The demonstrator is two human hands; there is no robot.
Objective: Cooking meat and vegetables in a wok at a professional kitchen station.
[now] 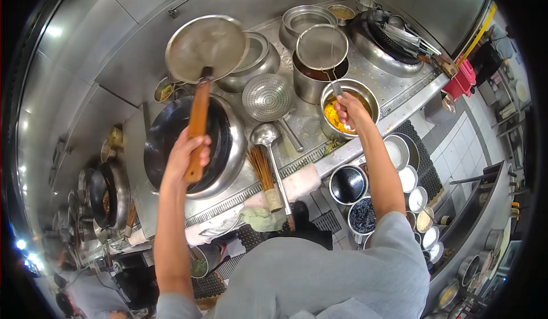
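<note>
My left hand [188, 156] is closed on the wooden handle of a large round mesh strainer [206, 47], raised over the back edge of a black wok [165, 147]. In my right hand [353, 112] is the handle of a smaller wire-mesh sieve [322, 47], its round head above a steel pot with dark liquid [314, 85]. Below the right hand stands a steel pot holding yellow pieces in liquid [336, 113]. Between the hands, a perforated steel skimmer [268, 97], a ladle [265, 135] and a bamboo wok brush [263, 171] lie on the steel counter.
Lidded steel pots [308, 17] stand at the back, beside a wok with utensils [385, 40]. A green cloth [263, 219] hangs at the front edge. Several seasoning containers [406, 177] stand at the right, below the counter. Another person [92, 291] is at the lower left.
</note>
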